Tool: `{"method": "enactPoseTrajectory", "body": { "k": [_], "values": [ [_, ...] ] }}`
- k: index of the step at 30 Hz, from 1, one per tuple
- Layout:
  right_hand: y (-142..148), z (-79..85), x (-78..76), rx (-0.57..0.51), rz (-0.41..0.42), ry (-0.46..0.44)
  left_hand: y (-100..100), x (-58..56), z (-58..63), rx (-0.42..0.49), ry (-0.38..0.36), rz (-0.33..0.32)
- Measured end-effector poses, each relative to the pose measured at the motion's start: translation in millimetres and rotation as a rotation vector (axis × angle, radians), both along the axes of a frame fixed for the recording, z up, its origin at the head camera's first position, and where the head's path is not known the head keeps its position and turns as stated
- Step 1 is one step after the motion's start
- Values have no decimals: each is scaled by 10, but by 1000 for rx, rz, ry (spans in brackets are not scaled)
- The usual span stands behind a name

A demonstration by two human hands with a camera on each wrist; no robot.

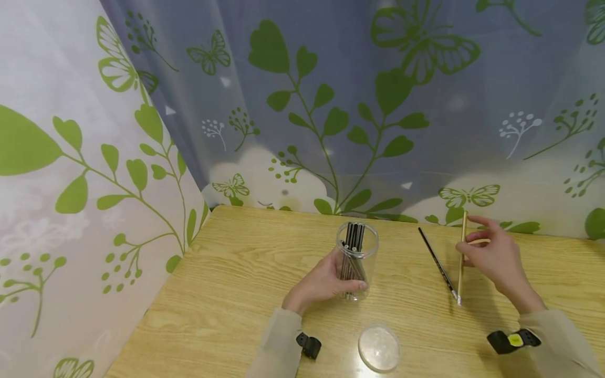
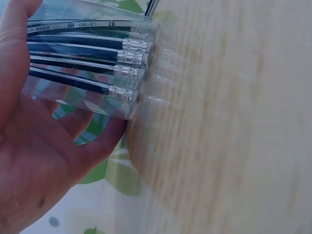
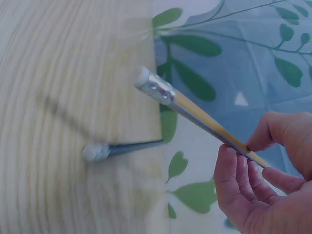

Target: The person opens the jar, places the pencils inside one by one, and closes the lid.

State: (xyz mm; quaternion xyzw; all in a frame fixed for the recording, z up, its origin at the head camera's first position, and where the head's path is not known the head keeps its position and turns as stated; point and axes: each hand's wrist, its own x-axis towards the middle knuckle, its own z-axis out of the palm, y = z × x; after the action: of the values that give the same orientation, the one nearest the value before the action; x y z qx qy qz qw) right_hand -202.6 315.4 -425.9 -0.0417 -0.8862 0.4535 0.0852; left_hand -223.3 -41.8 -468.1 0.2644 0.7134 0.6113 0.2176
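Observation:
My left hand (image 1: 319, 281) grips a clear plastic jar (image 1: 372, 265) by its side, thumb across the front. Several dark striped pencils (image 1: 353, 236) stand inside it. The left wrist view shows their silver ferrules (image 2: 127, 72) and erasers at the jar's bottom, close over the wood. Off to the right, my right hand (image 1: 501, 260) pinches a yellow pencil (image 1: 462, 247) between thumb and fingers, holding it nearly upright. Its white eraser (image 3: 141, 76) end points down at the table. Beside it a black pencil (image 1: 436, 260) lies on the wood, its eraser end overlapping the yellow one's in the head view.
A round clear lid (image 1: 379, 347) lies on the wooden table (image 1: 227, 273) nearer to me, in front of the jar. Behind the table's back edge hangs a curtain (image 1: 302, 131) with green leaves and butterflies; another patterned cloth (image 1: 94, 173) covers the left side.

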Motion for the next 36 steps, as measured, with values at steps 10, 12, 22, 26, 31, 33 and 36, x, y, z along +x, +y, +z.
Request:
{"method": "enactPoseTrajectory", "body": {
  "k": [10,12,22,26,31,33,36],
  "values": [
    [-104,172,59,-294,0,74,-4,4,4,-15,9,4],
    [-120,210,80,-401,13,105,-3,4,3,-13,9,1],
    [-284,391,162,-713,94,287,-4,-1,-7,-21,25,6],
    [-342,467,187,-748,111,331,-3,-2,-8,-14,22,4],
    [-394,552,226,-737,128,381,-3,-3,-6,-5,20,1],
    [-415,583,249,-714,125,402,-4,-4,-8,-5,19,1],
    [-458,627,282,-703,120,434,-3,-8,-16,0,19,-2]
  ]
}}
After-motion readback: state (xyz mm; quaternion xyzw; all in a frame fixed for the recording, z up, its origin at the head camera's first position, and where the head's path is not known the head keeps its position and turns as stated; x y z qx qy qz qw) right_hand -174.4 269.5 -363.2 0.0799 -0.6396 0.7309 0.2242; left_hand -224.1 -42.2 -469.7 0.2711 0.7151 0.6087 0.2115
